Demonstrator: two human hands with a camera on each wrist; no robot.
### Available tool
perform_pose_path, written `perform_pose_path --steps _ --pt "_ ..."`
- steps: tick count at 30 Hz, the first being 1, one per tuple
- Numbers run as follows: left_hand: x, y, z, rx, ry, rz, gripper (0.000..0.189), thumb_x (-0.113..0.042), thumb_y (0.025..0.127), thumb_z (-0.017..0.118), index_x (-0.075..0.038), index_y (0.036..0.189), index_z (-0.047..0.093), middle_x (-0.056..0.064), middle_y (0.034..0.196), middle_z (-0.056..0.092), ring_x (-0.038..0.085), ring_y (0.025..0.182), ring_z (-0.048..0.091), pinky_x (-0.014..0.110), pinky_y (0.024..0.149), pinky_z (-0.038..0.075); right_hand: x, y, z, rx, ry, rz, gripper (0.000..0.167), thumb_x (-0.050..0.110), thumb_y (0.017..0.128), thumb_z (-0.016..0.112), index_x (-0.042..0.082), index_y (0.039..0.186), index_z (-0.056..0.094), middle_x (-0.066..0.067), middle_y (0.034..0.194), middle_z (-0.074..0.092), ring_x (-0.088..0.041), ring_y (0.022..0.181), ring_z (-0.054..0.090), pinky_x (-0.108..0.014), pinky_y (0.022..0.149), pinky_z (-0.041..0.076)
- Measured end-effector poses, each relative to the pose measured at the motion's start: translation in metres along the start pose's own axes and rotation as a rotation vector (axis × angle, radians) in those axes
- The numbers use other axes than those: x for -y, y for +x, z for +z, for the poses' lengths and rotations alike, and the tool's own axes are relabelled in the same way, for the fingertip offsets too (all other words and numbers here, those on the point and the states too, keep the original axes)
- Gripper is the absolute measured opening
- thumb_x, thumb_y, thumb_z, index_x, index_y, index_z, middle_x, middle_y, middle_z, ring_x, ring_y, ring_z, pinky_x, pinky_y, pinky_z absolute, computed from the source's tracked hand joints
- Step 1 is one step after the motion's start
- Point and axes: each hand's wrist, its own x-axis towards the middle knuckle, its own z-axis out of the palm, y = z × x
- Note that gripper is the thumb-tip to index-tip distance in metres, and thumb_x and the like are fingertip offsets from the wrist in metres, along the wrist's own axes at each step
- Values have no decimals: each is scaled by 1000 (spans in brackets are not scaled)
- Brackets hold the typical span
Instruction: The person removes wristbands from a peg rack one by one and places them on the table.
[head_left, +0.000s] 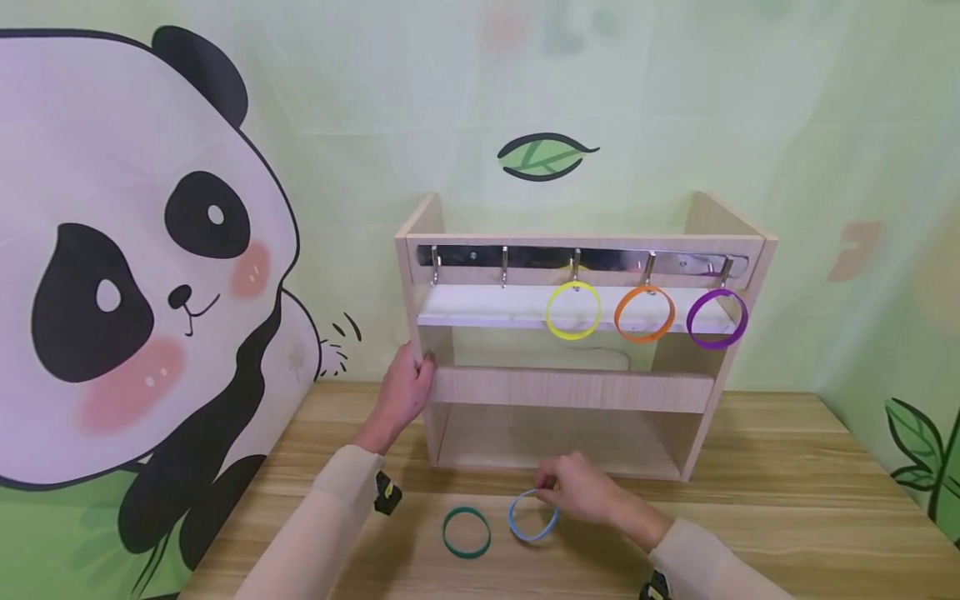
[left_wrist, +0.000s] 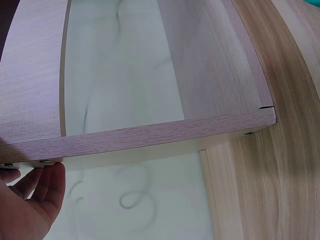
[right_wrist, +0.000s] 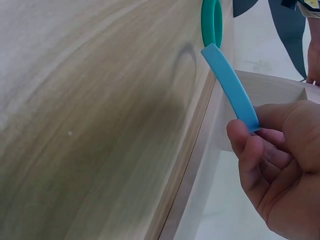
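In the head view my left hand (head_left: 407,385) rests against the left side panel of a wooden rack (head_left: 570,390). The left wrist view shows its fingertips (left_wrist: 54,182) touching the panel's outer face. My right hand (head_left: 581,487) pinches a light-blue ring (head_left: 512,523) by its edge, between thumb and fingers, in front of the rack. Seen from the right wrist, this flat band (right_wrist: 231,85) tilts out from the fingertips. A dark green ring (head_left: 467,556) lies on the table left of the blue one.
A metal hook rail (head_left: 487,255) runs across the rack's upper front. From its hooks hang a yellow ring (head_left: 573,336), an orange ring (head_left: 643,339) and a purple ring (head_left: 717,344); the two left hooks are bare. Behind the wooden table (head_left: 780,467) is a panda-printed backdrop (head_left: 360,167).
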Motion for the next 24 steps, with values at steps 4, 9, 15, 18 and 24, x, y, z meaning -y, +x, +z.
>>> perform_pose_path --steps 4,9,15,18,24 --pt "-1 0 -1 -3 4 -3 44 -30 100 36 -5 136 37 16 124 46 31 109 52 49 86 50 -3 -1 2 28 31 30 3 3 81 70 5 84 69 0 76 66 -5 66 59 -17 57 50" --pt "-2 -1 -1 0 5 -13 44 -31 100 36 -6 137 37 16 124 46 31 109 52 49 86 50 -10 -2 6 57 60 53 5 2 81 69 4 86 70 1 78 67 -3 65 58 -17 56 50" --pt "-2 -1 -1 -4 9 -13 44 -30 100 35 -6 137 36 16 123 46 31 108 53 48 85 51 -15 -3 9 59 55 52 5 2 80 70 3 85 70 0 75 67 -3 64 58 -18 57 50" --pt "-2 0 -1 -5 11 -20 44 -30 100 36 -6 138 37 15 123 46 31 107 53 48 85 51 -16 -2 10 63 36 47 6 2 80 70 3 85 70 0 76 67 -5 67 59 -20 61 50" --pt "-3 -1 -1 7 -6 -13 44 -29 100 36 -7 139 35 14 125 45 30 109 52 49 86 50 -18 -3 13 82 18 55 5 5 81 70 6 86 70 2 77 67 -5 69 58 -21 64 49"
